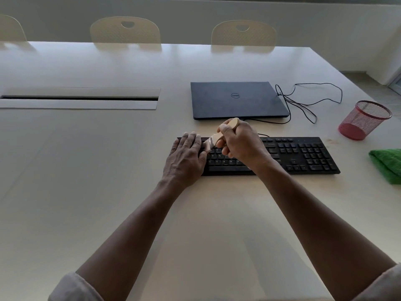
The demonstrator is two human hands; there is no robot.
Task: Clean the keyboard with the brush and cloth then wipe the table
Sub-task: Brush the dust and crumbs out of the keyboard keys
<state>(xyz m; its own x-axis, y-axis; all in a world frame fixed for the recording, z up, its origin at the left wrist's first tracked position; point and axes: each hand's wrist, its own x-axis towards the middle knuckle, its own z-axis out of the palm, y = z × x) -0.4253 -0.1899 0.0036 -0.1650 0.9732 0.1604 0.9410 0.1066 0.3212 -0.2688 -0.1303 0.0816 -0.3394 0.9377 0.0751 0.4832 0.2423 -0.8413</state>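
— While brushing the left keys, why lay the left hand (186, 157) flat, fingers spread, on the keyboard (299, 154) end?
— Likely to pin it against the sweep. Right hand (240, 142) wrapped round the brush (219, 136) handle, bristles tilted down onto the upper rows.
— And the cloth (388, 165)?
— Parked at the right edge of the surface (108, 170), untouched, beside the red mesh cup (364, 120). Presumably waiting for the wiping step.

Single head-worn view looks forward and down, close over the table (108, 170).
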